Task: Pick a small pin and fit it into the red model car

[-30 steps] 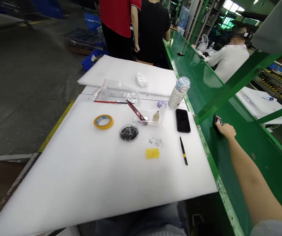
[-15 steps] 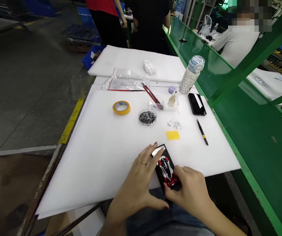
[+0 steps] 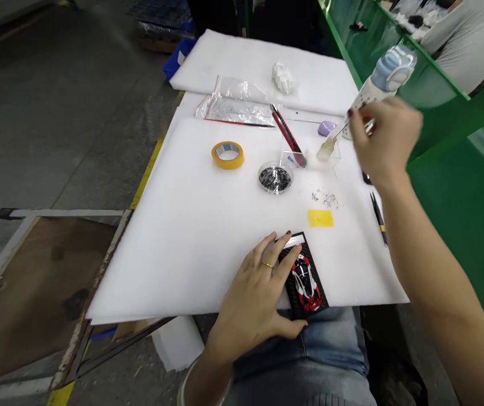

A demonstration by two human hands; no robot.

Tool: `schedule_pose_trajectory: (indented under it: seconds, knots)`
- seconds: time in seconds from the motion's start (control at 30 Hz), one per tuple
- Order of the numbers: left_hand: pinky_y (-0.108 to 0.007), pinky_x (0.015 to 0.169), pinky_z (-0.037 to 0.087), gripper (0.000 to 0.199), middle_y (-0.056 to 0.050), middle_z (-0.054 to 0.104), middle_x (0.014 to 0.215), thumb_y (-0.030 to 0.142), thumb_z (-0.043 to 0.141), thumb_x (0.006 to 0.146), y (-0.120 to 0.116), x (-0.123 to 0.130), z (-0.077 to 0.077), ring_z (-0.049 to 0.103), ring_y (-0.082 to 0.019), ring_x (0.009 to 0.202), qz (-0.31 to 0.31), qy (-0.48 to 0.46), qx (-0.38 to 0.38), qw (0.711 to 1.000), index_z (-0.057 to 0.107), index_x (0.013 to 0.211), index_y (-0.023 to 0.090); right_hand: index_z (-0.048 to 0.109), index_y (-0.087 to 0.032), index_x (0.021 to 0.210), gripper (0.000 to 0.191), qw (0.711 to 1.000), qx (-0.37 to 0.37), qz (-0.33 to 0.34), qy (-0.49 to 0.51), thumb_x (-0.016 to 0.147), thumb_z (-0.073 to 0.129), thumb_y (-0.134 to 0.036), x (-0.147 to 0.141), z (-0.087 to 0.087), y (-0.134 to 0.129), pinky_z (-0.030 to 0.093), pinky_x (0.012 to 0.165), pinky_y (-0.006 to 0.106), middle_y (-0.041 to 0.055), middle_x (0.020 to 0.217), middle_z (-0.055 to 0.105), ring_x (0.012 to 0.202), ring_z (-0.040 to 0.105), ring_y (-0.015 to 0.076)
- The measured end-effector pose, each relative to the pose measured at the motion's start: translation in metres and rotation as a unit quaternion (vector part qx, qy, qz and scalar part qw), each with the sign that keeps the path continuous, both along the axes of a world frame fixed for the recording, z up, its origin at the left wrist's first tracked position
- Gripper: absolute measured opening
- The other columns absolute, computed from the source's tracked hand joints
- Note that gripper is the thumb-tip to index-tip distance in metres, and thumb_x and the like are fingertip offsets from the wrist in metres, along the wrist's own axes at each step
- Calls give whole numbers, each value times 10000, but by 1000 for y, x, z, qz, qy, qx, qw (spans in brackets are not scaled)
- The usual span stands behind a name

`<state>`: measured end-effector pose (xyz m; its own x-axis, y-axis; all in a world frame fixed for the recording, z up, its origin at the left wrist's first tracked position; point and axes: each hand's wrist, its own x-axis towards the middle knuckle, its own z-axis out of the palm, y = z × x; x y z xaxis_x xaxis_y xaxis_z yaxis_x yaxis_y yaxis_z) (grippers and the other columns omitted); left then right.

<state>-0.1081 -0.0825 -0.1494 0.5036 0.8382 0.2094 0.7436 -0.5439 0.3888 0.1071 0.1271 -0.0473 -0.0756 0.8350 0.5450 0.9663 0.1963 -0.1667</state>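
Note:
A small red, white and black model car point(image 3: 306, 282) lies on a black textured base point(image 3: 321, 293) at the table's front edge. My left hand point(image 3: 262, 285) rests over the base's left side, fingers spread, fingertips on its upper end and the thumb near its lower corner. Farther back, my right hand point(image 3: 383, 138) is closed in a pinch on a thin needle-like stick point(image 3: 341, 131). The stick's lower end meets a small, translucent yellowish lump or vessel point(image 3: 327, 149) in a clear plastic box point(image 3: 292, 160); whether it is inside cannot be made out.
A round clear dish point(image 3: 275, 178) holds black slivers, with more scattered beside a yellow piece point(image 3: 320, 218). Around them are yellow tape point(image 3: 227, 155), a red cutter point(image 3: 286, 132), tweezers point(image 3: 378, 220), a purple object point(image 3: 327, 128) and a bottle point(image 3: 387, 73). A green rail point(image 3: 448, 180) borders the right.
My right hand has let go of the model car's base and moved up and away to the thin stick. My left hand stays on the base. The view has tilted down.

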Motion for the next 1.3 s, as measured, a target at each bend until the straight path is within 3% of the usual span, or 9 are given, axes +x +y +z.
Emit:
schedule_pose_trajectory:
  seconds: [0.07,0.13,0.2,0.27,0.33,0.4,1.07,1.13,1.3]
  knots:
    - [-579,1053,504,1369,-205,401,1572,752,907,401,1,1,0,356,-430,1421,2,12,7,1000,374,1494,122,494,-248,693,296,993,99,60,19,971,519,-346,5,5,-34,384,708,385,77,745,588,787,579,247]
    - [-581,1030,511,1410,-226,391,1574,772,907,353,1,3,0,361,-442,1417,6,24,14,1000,384,1486,116,449,-258,693,336,972,154,94,150,995,521,-388,7,-5,-80,379,656,375,37,690,506,674,529,207]
    - [-568,1029,506,1384,-227,391,1575,717,938,355,1,3,0,381,-431,1408,11,30,13,999,395,1480,121,432,-257,668,346,911,69,106,393,963,595,-334,2,-28,-125,355,545,332,-19,601,411,518,420,147]
    - [-552,1042,493,1347,-217,397,1574,674,950,385,1,3,1,393,-413,1403,13,29,8,999,395,1483,126,462,-237,642,336,812,-72,109,569,907,666,-267,-6,-56,-161,280,456,280,-54,542,341,442,330,102]
    - [-541,1057,476,1328,-208,397,1578,674,940,411,1,3,2,390,-404,1409,15,30,5,999,390,1491,131,495,-216,625,335,739,-139,89,653,872,717,-264,-15,-78,-182,234,429,247,-63,526,354,433,310,77]
    - [-530,1068,461,1316,-204,397,1579,678,935,422,1,3,3,384,-400,1414,16,32,4,999,395,1491,133,504,-203,614,357,719,-137,66,678,862,747,-286,-20,-90,-189,241,433,230,-60,532,398,446,326,64]
    - [-509,1101,409,1285,-210,368,1595,687,914,468,1,2,3,365,-413,1427,12,40,-11,999,396,1498,120,471,-234,616,389,764,-141,31,629,860,742,-371,-20,-90,-191,269,435,268,-53,512,382,442,308,95]
    - [-510,1101,412,1283,-211,363,1598,680,916,465,2,2,3,364,-414,1427,11,37,-8,999,396,1496,121,455,-245,616,379,791,-90,29,605,863,718,-358,-18,-80,-185,243,413,281,-39,534,413,429,293,103]
    - [-521,1067,443,1303,-222,393,1570,636,941,418,1,3,2,384,-411,1401,12,33,7,999,396,1483,119,550,-271,682,307,925,127,44,354,941,632,-414,2,-31,-121,386,572,378,32,692,561,587,497,189]
